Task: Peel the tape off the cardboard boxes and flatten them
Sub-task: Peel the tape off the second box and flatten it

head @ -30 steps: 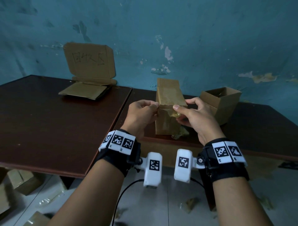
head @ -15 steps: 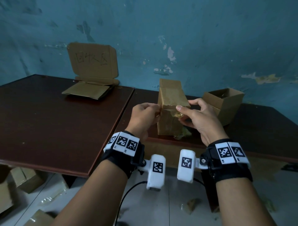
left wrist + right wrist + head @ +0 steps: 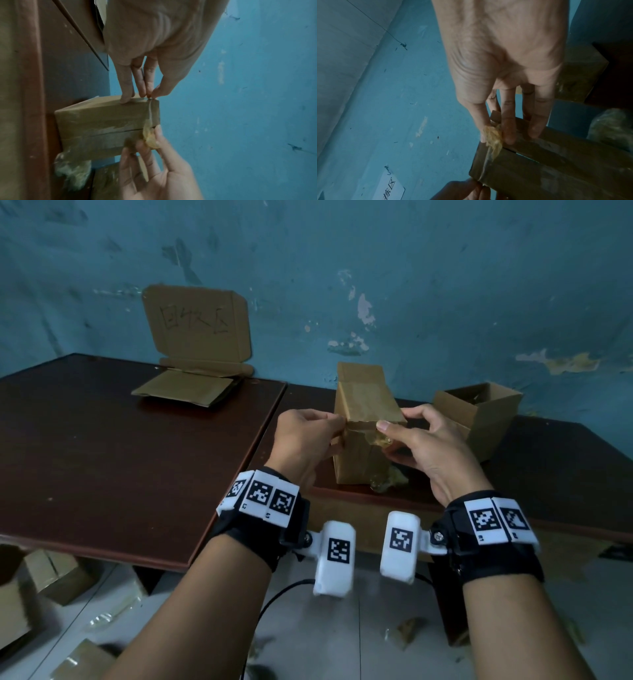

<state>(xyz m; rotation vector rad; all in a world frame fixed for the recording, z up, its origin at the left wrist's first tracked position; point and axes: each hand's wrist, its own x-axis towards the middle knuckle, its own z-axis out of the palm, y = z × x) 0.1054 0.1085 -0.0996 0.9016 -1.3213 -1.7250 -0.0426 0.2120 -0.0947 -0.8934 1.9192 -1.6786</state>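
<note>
A tall brown cardboard box (image 3: 359,460) stands upright near the front edge of the right table (image 3: 565,460). My left hand (image 3: 339,424) pinches a thin strip of tape at the box's top left corner, seen close in the left wrist view as the left hand (image 3: 150,96), with another finger resting on the box (image 3: 106,121). My right hand (image 3: 383,433) pinches a crumpled yellowish wad of peeled tape (image 3: 382,437) at the front top edge. The strip runs from that tape wad (image 3: 491,135) along the box (image 3: 556,169).
A clump of discarded tape (image 3: 387,479) lies at the box's foot. An open empty box (image 3: 479,419) stands just right of it. Flattened cardboard (image 3: 185,388) and a marked cardboard sign (image 3: 197,326) sit at the back of the left table. More boxes (image 3: 51,577) lie on the floor.
Almost nothing differs: both hands keep their pinches at the box's top edge, and the box has not moved on the table.
</note>
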